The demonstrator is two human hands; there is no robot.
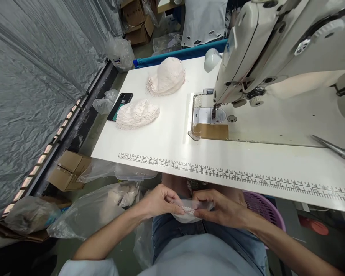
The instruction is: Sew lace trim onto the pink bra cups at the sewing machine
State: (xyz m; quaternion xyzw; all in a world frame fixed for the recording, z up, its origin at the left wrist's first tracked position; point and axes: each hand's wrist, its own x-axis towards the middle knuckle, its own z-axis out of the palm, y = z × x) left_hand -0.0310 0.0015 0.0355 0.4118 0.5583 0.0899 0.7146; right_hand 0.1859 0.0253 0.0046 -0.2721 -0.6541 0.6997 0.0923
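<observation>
A small piece of thin white fabric with a lacy edge is stretched between my two hands above my lap, just below the table's front edge. My left hand pinches its left end between thumb and fingers. On the other side, my right hand grips the right end the same way. A stack of cream lace pieces lies on the white table. Behind it sits a pile of pale fabric pieces with frayed edges. The sewing machine's presser foot is at the right, away from both hands.
A sewing machine fills the right side, with scissors on its bed. A dark phone lies partly under the lace stack. A printed ruler runs along the table's front edge. A purple basket and plastic bags are below.
</observation>
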